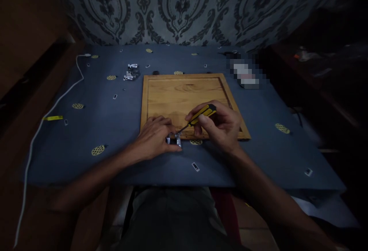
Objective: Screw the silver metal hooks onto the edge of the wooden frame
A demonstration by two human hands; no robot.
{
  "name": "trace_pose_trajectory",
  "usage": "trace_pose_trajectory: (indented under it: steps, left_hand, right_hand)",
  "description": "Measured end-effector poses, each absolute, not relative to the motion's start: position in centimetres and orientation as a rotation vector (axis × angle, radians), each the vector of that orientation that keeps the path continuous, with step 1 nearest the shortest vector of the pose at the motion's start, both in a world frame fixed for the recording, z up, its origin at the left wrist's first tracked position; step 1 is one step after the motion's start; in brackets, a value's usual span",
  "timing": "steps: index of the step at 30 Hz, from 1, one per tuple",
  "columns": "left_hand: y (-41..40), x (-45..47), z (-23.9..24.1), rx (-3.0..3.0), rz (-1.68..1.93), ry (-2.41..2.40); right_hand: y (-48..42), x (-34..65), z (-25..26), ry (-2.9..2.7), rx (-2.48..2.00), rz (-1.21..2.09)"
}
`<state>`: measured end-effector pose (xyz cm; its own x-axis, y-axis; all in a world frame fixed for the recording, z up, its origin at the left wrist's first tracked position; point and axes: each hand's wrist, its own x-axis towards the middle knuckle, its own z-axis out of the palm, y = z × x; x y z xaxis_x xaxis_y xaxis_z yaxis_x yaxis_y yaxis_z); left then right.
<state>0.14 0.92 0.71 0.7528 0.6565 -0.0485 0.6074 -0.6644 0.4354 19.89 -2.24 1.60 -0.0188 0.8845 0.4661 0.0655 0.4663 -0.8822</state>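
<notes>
My left hand (155,136) is closed round a small shiny metal part (174,140) at the near edge of a wooden board (178,94). My right hand (221,126) grips a screwdriver with a yellow and black handle (202,114). Its shaft slants down to the left, and the tip meets the metal part between my two hands. Both hands rest low over the blue cloth (258,140) that covers the table.
More shiny metal parts (131,71) lie on the cloth behind the board's left corner. A white cable (51,109) runs along the table's left side. A blurred patch (244,75) sits at the back right. Patterned wallpaper stands behind the table.
</notes>
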Motion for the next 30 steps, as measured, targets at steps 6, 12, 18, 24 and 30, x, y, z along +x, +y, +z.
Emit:
trace_pose_trajectory:
  steps: [6, 12, 18, 24, 30]
  left_hand:
    - [0.91, 0.15, 0.73, 2.519, 0.153, 0.962]
    - [0.95, 0.13, 0.6, 2.524, 0.161, 0.962]
    - [0.95, 0.15, 0.54, 2.532, 0.156, 0.966]
    - [1.05, 0.2, 0.63, 2.514, 0.141, 0.967]
    - [1.03, 0.18, 0.46, 2.51, 0.137, 0.963]
  right_hand:
    - [-2.27, 19.93, 1.6, -1.466, -0.867, 0.837]
    - [-2.36, 19.81, 1.8, -1.456, -0.912, 0.849]
    - [-2.49, 20.22, 1.87, -1.527, -0.899, 0.889]
    - [-2.61, 20.7, 2.25, -1.622, -0.923, 0.928]
    - [-2.25, 20.59, 2.38, -1.661, -0.88, 0.845]
